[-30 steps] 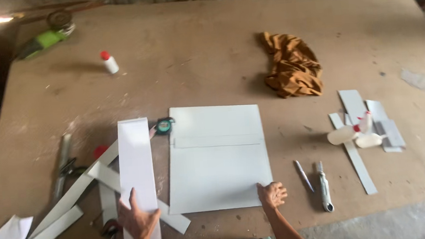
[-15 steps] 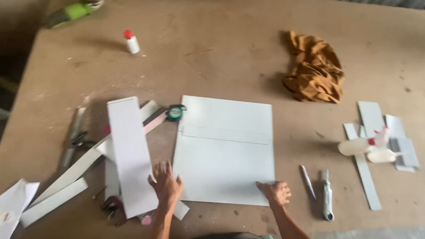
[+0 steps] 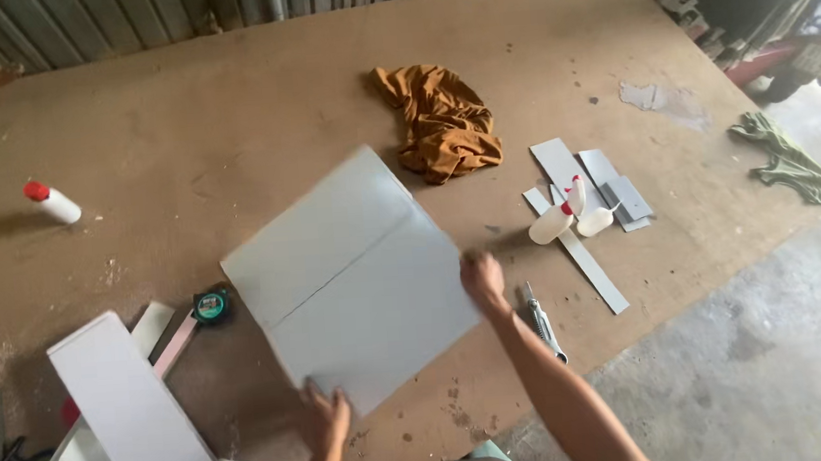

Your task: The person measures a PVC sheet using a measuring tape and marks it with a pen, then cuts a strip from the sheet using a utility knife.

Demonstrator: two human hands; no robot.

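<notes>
Brown board table (image 3: 228,99), corrugated wall behind. Grey panel (image 3: 351,278) at centre, lying skewed. Left hand (image 3: 327,419) at its 6 o'clock corner, right hand (image 3: 483,278) at its 3 o'clock edge, fingers flat on it (steadying; grip underneath hidden). Cloth (image 3: 441,122) at 1 o'clock.

My one camera sits on my head, looking steeply down at the bench (image 3: 228,99) from close above my hands.
</notes>
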